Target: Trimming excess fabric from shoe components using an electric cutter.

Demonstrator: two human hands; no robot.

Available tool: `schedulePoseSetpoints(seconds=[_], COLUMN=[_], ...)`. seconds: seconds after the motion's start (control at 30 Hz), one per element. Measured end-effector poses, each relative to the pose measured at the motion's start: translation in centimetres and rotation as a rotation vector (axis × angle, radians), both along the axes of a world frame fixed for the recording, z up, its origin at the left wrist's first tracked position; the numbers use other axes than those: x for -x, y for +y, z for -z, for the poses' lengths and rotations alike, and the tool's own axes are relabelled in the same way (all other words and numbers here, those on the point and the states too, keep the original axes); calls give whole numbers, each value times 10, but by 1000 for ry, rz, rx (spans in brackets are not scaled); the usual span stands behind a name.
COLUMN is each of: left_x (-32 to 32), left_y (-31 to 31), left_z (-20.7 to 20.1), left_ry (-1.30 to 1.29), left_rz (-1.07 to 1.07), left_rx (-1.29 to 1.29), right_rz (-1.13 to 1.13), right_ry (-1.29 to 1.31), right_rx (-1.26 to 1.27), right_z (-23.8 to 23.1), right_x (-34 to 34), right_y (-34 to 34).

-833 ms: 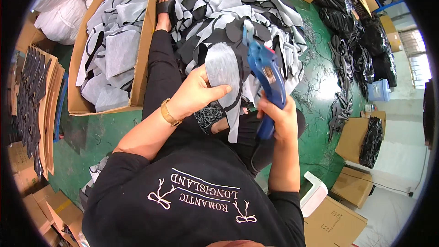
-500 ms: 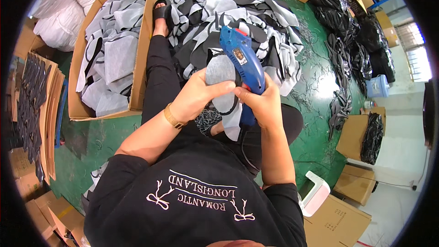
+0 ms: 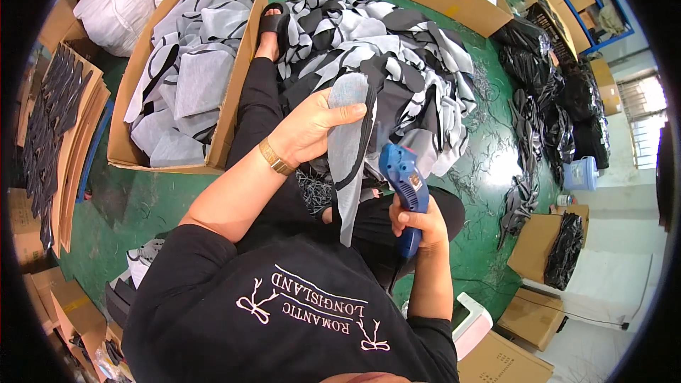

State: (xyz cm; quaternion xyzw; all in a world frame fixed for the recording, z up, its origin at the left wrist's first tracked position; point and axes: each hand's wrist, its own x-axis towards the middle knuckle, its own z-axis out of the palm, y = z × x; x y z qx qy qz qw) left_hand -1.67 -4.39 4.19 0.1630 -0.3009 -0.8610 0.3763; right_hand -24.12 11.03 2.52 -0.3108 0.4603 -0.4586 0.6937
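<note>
My left hand [image 3: 310,128] pinches the upper part of a long grey fabric piece [image 3: 343,163] with black edging, thumb on its front. The piece hangs down in front of my lap, tapering to a point. In my right hand [image 3: 428,225] is a blue corded power tool [image 3: 404,174], seemingly electric scissors, held by its handle with the head pointing up and away from me. Its tip is blurred, and the tool is apart from the fabric. Beyond both hands spreads a big heap of grey, white and black fabric pieces [image 3: 433,64].
A cardboard box [image 3: 245,74] full of grey fabric pieces stands left of my outstretched leg. Stacked cardboard sheets [image 3: 85,128] lie at far left, white sacks [image 3: 117,14] behind. Black plastic bags [image 3: 528,50], a blue tub [image 3: 582,174] and cartons line the right. Thread scraps litter the green floor.
My right hand has drawn the power tool down and right, off the fabric. My left hand has lifted the piece slightly, and it now hangs at full length. The view has shifted a little.
</note>
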Motion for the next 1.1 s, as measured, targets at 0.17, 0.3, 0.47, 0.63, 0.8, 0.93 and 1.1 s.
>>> schedulePoseSetpoints(seconds=[0.17,0.3,0.47,0.63,0.8,0.93,1.1], left_x=[4,6,6,7,8,1,-1], left_y=[1,6,6,7,10,1,-6], left_z=[4,-2,3,1,-4,0,1], left_ry=[31,28,19,9,-51,36,7], left_rz=[59,48,96,99,25,31,-63], left_rx=[-18,-22,0,34,72,25,-2], right_rz=[-91,-88,-76,-49,57,148,186], right_ry=[-51,-69,-78,-91,-85,-113,6], right_rx=[-57,-70,-47,-42,27,88,103], right_z=[10,10,11,6,-2,-4,-5], right_x=[6,7,6,-2,-10,-5,1], right_y=[3,3,2,-3,-15,-18,-14])
